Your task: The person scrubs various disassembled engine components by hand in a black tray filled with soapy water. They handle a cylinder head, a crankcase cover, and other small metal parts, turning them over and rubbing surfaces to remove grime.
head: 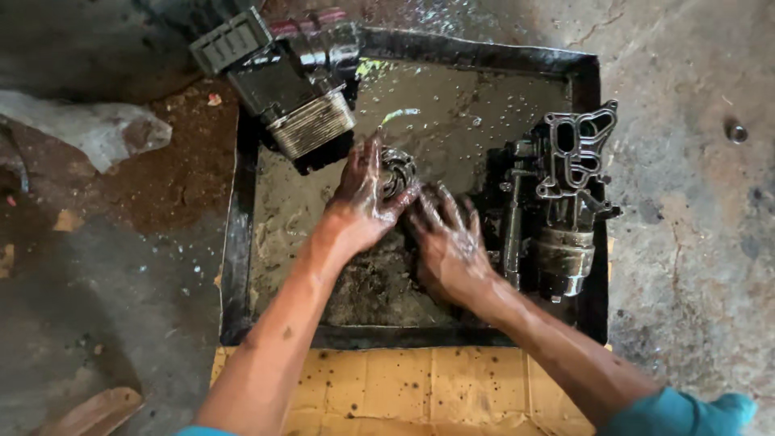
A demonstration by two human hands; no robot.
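Note:
A black square metal tray (239, 242) holds dirty, murky liquid. My left hand (359, 202) is wet and grips a small round ribbed metal part (400, 171) just above the liquid near the tray's middle. My right hand (448, 246) lies beside it with fingers spread, touching the part's lower right side and partly dipped in the liquid. Both hands are coated in oily grime.
A dark engine housing with a cylindrical filter body (561, 202) lies in the tray's right side. A finned cooler block with a grey housing (291, 81) rests over the tray's top left corner. Stained cardboard (404, 391) lies at the near edge. A crumpled plastic bag (89, 125) sits left.

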